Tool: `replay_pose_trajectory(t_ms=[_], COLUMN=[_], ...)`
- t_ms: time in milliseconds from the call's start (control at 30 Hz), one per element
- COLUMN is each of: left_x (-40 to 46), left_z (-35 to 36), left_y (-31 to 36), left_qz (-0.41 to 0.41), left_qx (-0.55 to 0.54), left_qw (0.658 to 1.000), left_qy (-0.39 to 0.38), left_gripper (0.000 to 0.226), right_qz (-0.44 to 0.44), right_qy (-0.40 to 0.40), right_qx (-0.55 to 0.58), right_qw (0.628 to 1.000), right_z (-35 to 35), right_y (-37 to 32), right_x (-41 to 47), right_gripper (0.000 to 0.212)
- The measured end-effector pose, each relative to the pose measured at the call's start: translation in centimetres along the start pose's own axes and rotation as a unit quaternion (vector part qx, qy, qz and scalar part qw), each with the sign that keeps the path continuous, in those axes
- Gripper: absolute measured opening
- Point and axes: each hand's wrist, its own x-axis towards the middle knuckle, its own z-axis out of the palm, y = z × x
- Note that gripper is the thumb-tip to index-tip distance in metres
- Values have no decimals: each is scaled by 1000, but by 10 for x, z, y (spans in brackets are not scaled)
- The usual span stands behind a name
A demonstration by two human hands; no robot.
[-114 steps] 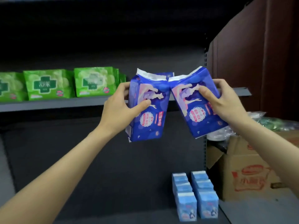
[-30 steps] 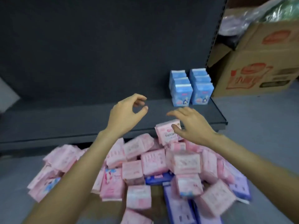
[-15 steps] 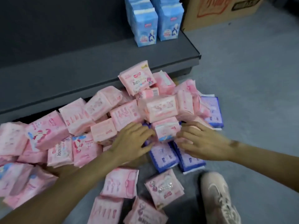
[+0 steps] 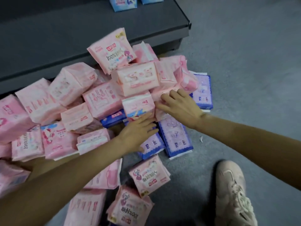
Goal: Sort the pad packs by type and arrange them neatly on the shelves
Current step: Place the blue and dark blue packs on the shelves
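Note:
A heap of pink pad packs (image 4: 137, 79) lies on the floor against the bottom shelf (image 4: 65, 35). Several dark blue packs show among them: one (image 4: 175, 137) at the heap's near edge, one (image 4: 203, 93) at the right, one (image 4: 113, 119) half buried. My left hand (image 4: 138, 132) lies flat with straight fingers on a blue pack (image 4: 153, 144), its fingertips touching a pink pack (image 4: 138, 106). My right hand (image 4: 177, 106) rests with spread fingers on the pink packs just right of it. Neither hand grips anything.
Light blue packs (image 4: 123, 4) stand on the bottom shelf at the top edge. More pink packs (image 4: 148, 175) lie loose on the grey floor (image 4: 244, 79) near me. A pale shoe (image 4: 232, 193) stands at the lower right.
The two blue packs I held at the upper shelf are gone from my hands. My view dropped to the floor heap, and both hands came down onto it and shifted slightly up into the packs.

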Motion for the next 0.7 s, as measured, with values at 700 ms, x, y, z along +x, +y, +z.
replay_pose_trajectory(t_ms=[700], left_x=[-3], left_z=[18], left_y=[-8], left_qz=[39], left_qx=[-72], left_qw=[970], left_qy=[230], left_gripper=[74], right_qz=[-319], right_qy=[-85], right_qx=[-33], right_qw=[943], right_z=[31], right_y=[-5], right_x=[-80], right_gripper=[76])
